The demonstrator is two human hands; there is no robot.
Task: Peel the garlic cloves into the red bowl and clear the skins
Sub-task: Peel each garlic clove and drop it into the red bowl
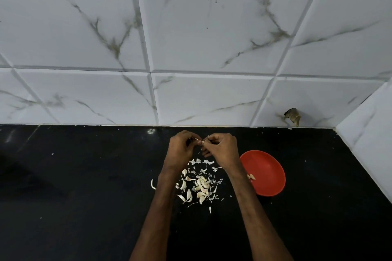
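1. The grip is closed on both sides. The left hand (182, 151) and the right hand (223, 150) meet fingertip to fingertip and pinch one small pale garlic clove (202, 142) between them. They hold it up above the counter (84, 176), close to the wall, and a thin curl of papery skin stands off it.
2. Under the hands, between the forearms, lies a loose heap of cloves and skins (199, 185). Plump, curved, cream cloves are mixed with flaky white scraps, scattered over the glossy black stone.
3. The red bowl (270, 167) is round, shallow and smooth. It sits on the counter just right of the right wrist. A few peeled cloves (251, 176), yellowish and bare, lie by its left rim, partly behind the forearm.
4. Behind it all rise shiny white tiles (201, 27) with grey marble veins and bevelled edges. A dark ragged spot (293, 115) sits low on the right.
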